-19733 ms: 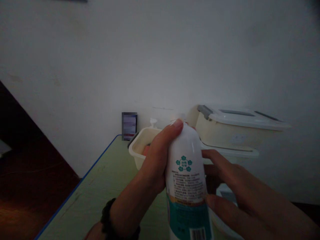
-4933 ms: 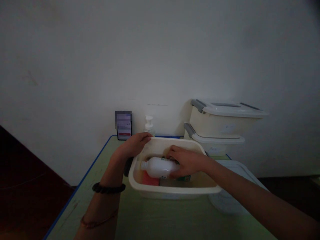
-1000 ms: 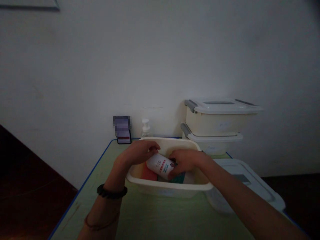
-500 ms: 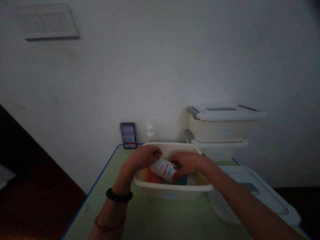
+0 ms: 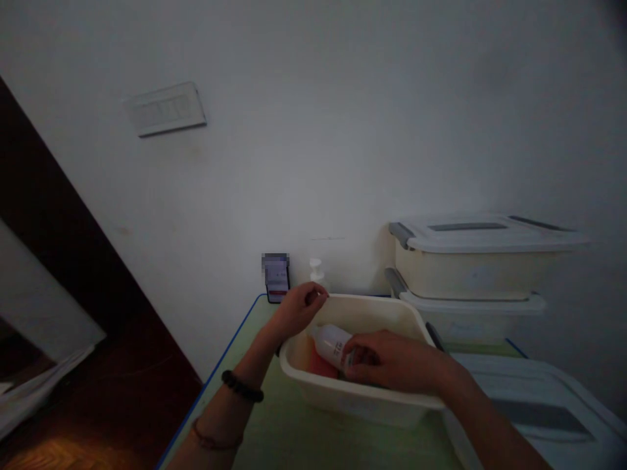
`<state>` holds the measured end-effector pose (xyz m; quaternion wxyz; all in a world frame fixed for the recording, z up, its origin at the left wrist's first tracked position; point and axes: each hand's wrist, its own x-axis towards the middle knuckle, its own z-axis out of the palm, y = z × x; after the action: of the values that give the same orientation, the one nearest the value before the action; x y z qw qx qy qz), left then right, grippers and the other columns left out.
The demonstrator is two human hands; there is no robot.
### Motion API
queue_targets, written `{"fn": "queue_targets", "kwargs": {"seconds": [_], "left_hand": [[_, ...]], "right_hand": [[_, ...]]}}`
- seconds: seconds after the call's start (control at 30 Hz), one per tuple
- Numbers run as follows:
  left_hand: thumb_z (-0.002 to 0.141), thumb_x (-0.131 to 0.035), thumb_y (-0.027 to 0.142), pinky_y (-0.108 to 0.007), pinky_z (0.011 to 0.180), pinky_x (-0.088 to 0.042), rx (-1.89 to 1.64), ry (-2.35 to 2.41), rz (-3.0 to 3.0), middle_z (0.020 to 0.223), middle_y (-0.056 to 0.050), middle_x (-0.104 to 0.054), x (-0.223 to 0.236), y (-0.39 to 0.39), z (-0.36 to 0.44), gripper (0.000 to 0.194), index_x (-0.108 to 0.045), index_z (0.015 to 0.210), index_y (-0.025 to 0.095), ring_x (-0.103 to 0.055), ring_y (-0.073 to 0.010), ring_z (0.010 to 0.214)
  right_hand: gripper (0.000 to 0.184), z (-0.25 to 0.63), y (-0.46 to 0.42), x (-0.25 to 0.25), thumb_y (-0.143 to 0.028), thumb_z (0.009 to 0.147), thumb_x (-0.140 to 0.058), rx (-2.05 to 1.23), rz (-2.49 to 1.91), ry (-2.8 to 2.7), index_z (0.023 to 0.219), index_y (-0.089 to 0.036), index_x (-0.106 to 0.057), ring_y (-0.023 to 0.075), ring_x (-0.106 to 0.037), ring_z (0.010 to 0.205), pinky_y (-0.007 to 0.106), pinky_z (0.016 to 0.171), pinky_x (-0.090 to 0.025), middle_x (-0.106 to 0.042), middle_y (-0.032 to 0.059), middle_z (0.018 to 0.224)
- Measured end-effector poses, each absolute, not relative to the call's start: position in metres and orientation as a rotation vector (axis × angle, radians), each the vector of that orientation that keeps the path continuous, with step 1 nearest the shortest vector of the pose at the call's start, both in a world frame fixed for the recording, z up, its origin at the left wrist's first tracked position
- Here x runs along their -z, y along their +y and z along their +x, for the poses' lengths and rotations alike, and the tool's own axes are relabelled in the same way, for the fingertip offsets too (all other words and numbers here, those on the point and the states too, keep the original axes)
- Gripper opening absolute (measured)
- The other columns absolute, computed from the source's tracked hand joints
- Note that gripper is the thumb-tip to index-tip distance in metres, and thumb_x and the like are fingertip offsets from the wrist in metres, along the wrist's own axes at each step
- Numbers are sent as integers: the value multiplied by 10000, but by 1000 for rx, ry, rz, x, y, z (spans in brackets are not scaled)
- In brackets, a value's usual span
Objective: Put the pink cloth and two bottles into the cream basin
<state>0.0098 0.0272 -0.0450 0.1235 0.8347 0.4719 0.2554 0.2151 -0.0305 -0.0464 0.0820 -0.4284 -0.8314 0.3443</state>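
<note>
A white bottle [image 5: 332,344] with red lettering lies tilted inside a cream plastic bin [image 5: 362,399]. My right hand [image 5: 379,356] is closed around its right-hand end, with the fingers covering part of the label. Above the bin's back left rim is my left hand [image 5: 302,307], apart from the bottle. Its fingers are curled in toward the thumb and nothing shows between them. Something red [image 5: 321,367] lies beneath the bottle in the bin. The bin's right side is partly hidden by my right hand and forearm.
The bin stands on a green table [image 5: 274,424] with blue edging. A phone [image 5: 277,282] leans on the wall beside a pump bottle [image 5: 317,271]. Two lidded storage boxes [image 5: 465,274] are stacked at the back right; a loose lid [image 5: 543,385] lies at the right.
My view has shifted, so the scene sits lower and further right. My left hand has lifted away from the bottle to the bin's back left rim. My right hand stays on the bottle.
</note>
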Motion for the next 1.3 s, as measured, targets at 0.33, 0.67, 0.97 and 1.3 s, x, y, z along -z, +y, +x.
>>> {"fn": "queue_targets", "kwargs": {"seconds": [0.33,0.67,0.97,1.3], "left_hand": [[875,-557,306,-460,871,-483,-783,1679,2488,1232,-105,-533,42,100,10,362,-514,1204,161,-558,-242,1059],[882,-548,289,-422,822,-510,-566,1721,2276,1180,-95,-568,49,134,13,341,-513,1195,160,-599,-215,979],[884,-545,304,-420,823,-511,-683,1592,2188,1180,-93,-567,55,137,9,330,-527,1182,163,-593,-215,987],[885,-544,308,-416,802,-519,-1033,1169,2048,1160,-92,-574,66,136,0,327,-533,1173,153,-599,-210,963]], "right_hand": [[355,215,-30,47,-411,799,-541,-1008,-1308,-2443,1022,-175,-684,219,-667,753,279,631,-463,-735,87,880],[301,211,-31,46,-374,798,-540,-1022,-1366,-2429,974,-177,-685,209,-647,723,272,596,-426,-721,78,846],[290,210,-30,49,-375,801,-539,-962,-1347,-2456,943,-168,-683,206,-641,707,270,585,-418,-717,81,836],[393,215,-48,22,-470,760,-617,-1040,-1352,-2435,1064,-226,-670,228,-645,802,309,687,-461,-707,61,943]]}}
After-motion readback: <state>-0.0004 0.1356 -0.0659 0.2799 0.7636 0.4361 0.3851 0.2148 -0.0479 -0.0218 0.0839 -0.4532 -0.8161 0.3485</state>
